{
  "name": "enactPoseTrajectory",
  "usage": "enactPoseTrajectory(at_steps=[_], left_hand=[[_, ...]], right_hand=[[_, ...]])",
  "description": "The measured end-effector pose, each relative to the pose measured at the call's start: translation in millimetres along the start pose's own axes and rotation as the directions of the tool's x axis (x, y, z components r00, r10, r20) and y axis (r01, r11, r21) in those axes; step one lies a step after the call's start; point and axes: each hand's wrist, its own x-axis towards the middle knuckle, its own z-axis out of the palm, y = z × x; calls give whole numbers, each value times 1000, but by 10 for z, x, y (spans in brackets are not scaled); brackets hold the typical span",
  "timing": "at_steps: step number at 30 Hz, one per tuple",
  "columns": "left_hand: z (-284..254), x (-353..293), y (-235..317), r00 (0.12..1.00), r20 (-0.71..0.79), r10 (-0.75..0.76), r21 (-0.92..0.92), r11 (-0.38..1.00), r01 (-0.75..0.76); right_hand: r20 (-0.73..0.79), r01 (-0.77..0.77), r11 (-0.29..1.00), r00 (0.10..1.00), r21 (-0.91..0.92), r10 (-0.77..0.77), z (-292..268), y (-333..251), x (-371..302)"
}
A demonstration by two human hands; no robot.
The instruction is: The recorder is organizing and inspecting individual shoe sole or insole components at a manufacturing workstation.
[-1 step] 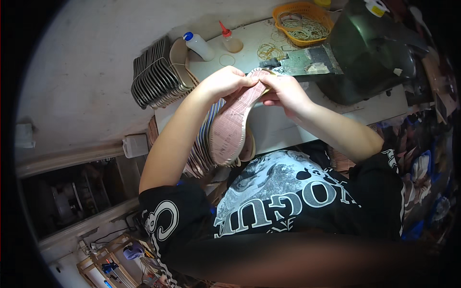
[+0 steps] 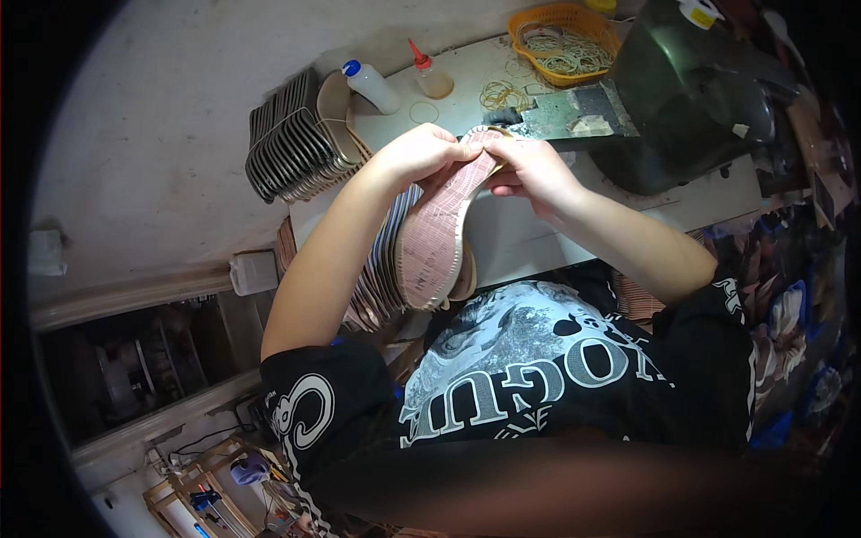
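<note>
A pink shoe insole (image 2: 430, 247) with a pale, notched edge slants in front of me, its wide end toward my body. My left hand (image 2: 429, 148) is closed on its narrow far end, thumb on the pink face. My right hand (image 2: 534, 170) pinches the same end from the other side, its thumb close to the left one. Fingers behind the insole are partly hidden. Under it and to its left lies a row of stacked insoles (image 2: 381, 260) with striped edges, partly covered by my left forearm.
Dark insoles in a banded bundle (image 2: 287, 134) stand at the far left. Behind my hands are a blue-capped bottle (image 2: 372, 87), a red-tipped bottle (image 2: 434, 82), loose rubber bands (image 2: 504, 95) and an orange basket (image 2: 529, 63) of bands. A large dark container (image 2: 691, 99) stands at right.
The wide end of the pink insole has shifted very slightly to the right. Both hands keep their hold on the narrow end.
</note>
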Motion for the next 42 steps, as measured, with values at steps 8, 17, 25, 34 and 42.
enactPoseTrajectory(at_steps=[8, 17, 25, 34, 42], left_hand=[[-12, 24, -60, 994, -108, 9, -69, 998, -16], [128, -10, 22, 988, -145, -47, -131, 991, 28], [-4, 148, -28, 989, -139, -41, -77, 997, 30], [-272, 429, -58, 938, -345, 29, -65, 996, -55], [247, -255, -469, 882, -351, 313, -722, 509, -468]], right_hand=[[1, 11, 996, 1000, 89, -12, 95, -30, -43], [246, -26, 998, 968, -57, 40, -229, 64, -104], [196, -25, 984, 979, -176, 60, -522, 115, -601], [195, 7, 975, 980, 223, -51, -246, 195, -72], [392, 105, 987, 918, -119, -51, 89, 227, -351]])
